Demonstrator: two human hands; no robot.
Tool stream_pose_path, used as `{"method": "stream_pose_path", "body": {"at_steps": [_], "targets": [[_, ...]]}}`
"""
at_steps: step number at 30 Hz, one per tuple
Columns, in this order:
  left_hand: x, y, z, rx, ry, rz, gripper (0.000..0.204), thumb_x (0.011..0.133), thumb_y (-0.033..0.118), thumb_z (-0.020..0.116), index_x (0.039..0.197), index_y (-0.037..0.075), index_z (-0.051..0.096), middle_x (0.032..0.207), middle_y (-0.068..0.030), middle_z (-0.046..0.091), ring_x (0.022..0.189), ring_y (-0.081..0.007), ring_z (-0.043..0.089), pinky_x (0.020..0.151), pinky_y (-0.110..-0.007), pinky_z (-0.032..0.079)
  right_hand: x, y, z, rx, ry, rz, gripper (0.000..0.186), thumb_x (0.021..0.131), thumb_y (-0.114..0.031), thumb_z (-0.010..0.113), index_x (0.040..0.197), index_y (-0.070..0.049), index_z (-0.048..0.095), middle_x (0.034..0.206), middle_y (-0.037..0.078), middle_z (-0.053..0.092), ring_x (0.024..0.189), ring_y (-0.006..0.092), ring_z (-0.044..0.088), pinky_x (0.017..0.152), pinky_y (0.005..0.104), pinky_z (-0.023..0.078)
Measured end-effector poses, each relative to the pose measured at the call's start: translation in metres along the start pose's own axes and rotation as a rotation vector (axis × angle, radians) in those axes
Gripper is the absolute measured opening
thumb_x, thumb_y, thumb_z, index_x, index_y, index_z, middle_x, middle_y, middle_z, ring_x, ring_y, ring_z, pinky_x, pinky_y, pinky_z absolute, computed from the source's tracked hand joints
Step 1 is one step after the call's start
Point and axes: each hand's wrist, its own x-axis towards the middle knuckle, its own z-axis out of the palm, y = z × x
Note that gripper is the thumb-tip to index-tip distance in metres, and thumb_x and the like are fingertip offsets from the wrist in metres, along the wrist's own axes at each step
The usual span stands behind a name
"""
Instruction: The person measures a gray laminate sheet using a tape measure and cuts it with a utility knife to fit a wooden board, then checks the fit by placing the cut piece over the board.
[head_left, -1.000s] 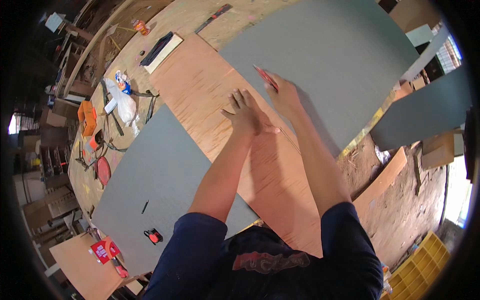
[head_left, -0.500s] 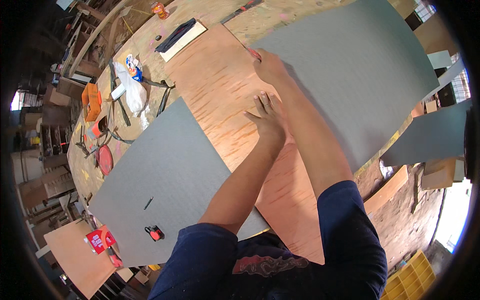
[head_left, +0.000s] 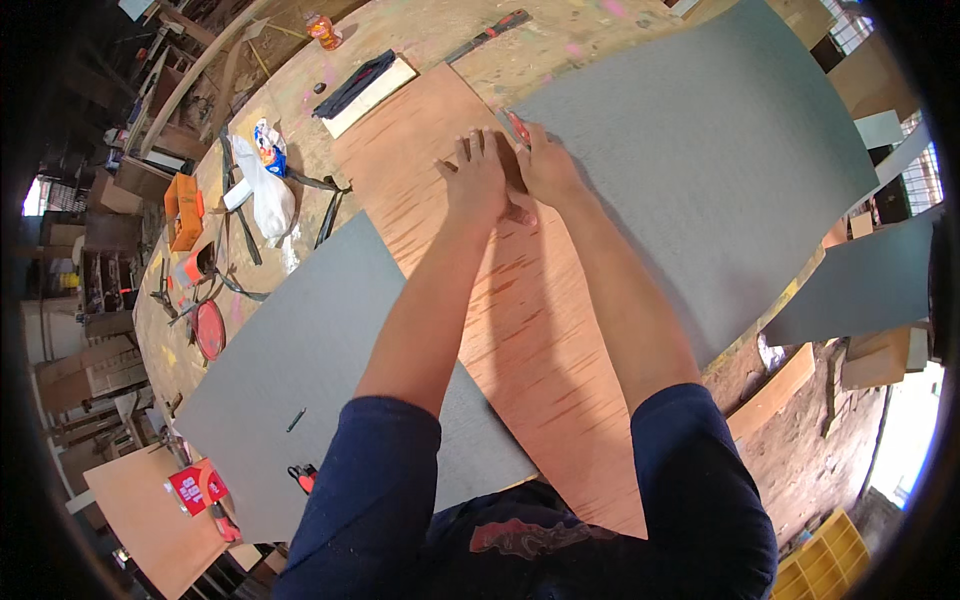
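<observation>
My left hand (head_left: 478,188) lies flat with spread fingers on a reddish-brown wood sheet (head_left: 520,330). Just to its right, my right hand (head_left: 551,175) is closed around a red tool (head_left: 518,128) that looks like a utility knife, only its end showing. The tool is at the sheet's right edge, beside a large grey sheet (head_left: 700,150). Another grey sheet (head_left: 290,340) lies along the left side of the wood sheet, partly under my left arm.
A dark bundle on a pale strip (head_left: 372,100) lies at the wood sheet's far end, near a red-and-black-handled tool (head_left: 488,36). White plastic bag (head_left: 268,205), orange box (head_left: 184,212) and red lid (head_left: 209,330) stand left. A small black pen-like item (head_left: 296,420) rests on the left grey sheet.
My left hand has moved farther up the wood sheet and to the left. My right hand, with the red tool, has come slightly nearer along the sheet's right edge.
</observation>
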Motion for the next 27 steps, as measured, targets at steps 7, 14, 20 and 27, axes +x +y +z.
{"method": "stream_pose_path", "body": {"at_steps": [7, 14, 20, 27], "targets": [[0.023, -0.002, -0.009, -0.112, -0.239, 0.015, 0.173, 0.042, 0.075, 0.095, 0.168, 0.003, 0.003, 0.177, -0.0153, 0.004, 0.162, -0.0428, 0.009, 0.118, -0.078, 0.025, 0.000, 0.002, -0.004, -0.077, 0.026, -0.105, 0.042, 0.099, -0.020, 0.055, 0.135, -0.002, 0.046, 0.107, 0.033, 0.069, 0.101, 0.0533, 0.066, 0.089, 0.0613, 0.053], [0.024, 0.011, -0.015, -0.152, -0.291, -0.044, 0.165, 0.052, 0.083, 0.087, 0.169, 0.004, 0.002, 0.178, -0.0150, 0.000, 0.162, -0.0425, 0.004, 0.117, -0.081, 0.019, 0.012, 0.000, -0.011, -0.068, -0.059, 0.023, 0.042, 0.099, -0.023, 0.052, 0.134, -0.001, 0.051, 0.112, 0.034, 0.069, 0.107, 0.0525, 0.066, 0.093, 0.0599, 0.053], [0.025, 0.013, -0.024, -0.132, -0.347, -0.075, 0.165, 0.052, 0.083, 0.087, 0.169, 0.004, 0.002, 0.178, -0.0152, -0.001, 0.162, -0.0425, 0.001, 0.119, -0.080, 0.018, 0.014, -0.005, -0.015, -0.038, -0.036, 0.018, 0.041, 0.097, -0.021, 0.053, 0.133, -0.001, 0.054, 0.109, 0.035, 0.070, 0.104, 0.0531, 0.067, 0.093, 0.0600, 0.052], [0.030, 0.008, -0.013, -0.128, -0.329, -0.066, 0.166, 0.052, 0.084, 0.087, 0.169, 0.004, 0.001, 0.177, -0.0152, -0.002, 0.162, -0.0431, 0.000, 0.119, -0.079, 0.020, 0.017, -0.015, -0.022, -0.071, -0.096, -0.007, 0.038, 0.095, -0.020, 0.054, 0.127, -0.001, 0.055, 0.107, 0.033, 0.070, 0.103, 0.0526, 0.067, 0.090, 0.0592, 0.053]]}}
